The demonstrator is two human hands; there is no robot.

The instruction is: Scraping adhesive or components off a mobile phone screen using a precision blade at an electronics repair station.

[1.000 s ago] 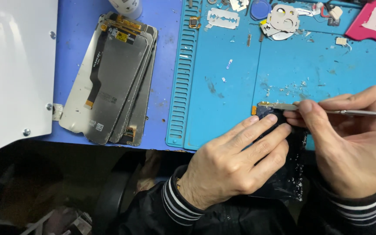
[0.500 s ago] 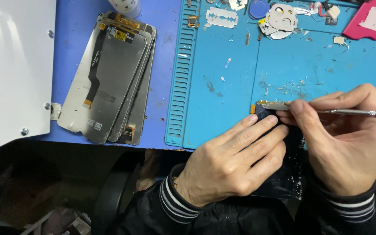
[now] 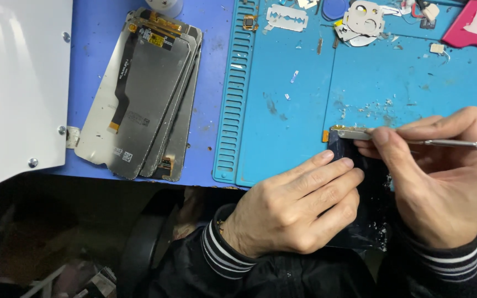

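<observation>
Blue rubber matting [image 3: 299, 110] covers the bench, and near its front edge lies a dark phone screen [image 3: 362, 187], cracked, with pale glass crumbs along its lower right side. The left hand [image 3: 293, 207] lies flat over the screen's left part, fingers pressed down to pin it, gripping nothing. The right hand [image 3: 443, 176] pinches a thin metal tool [image 3: 454, 144] between thumb and forefinger, closed firmly on its shaft; the tip rests at the screen's top edge, just beside a small orange connector tab [image 3: 325, 135].

By the look of it the work is somewhere in the middle. Chips and flakes are scattered on the mat just above the screen's top edge, which suggests some scraping or prying is done there, yet the panel is in one piece and lies flat, so the layers do not appear separated. How far the tool has got under the edge cannot be told, as the fingers cover it.

To the left, well apart, a fanned stack of grey screen backs [image 3: 144, 94] rests on the darker blue table, beside a white metal panel [image 3: 17, 88]. A razor blade [image 3: 286, 17] and small loose metal parts [image 3: 362, 22] lie at the mat's far edge.
</observation>
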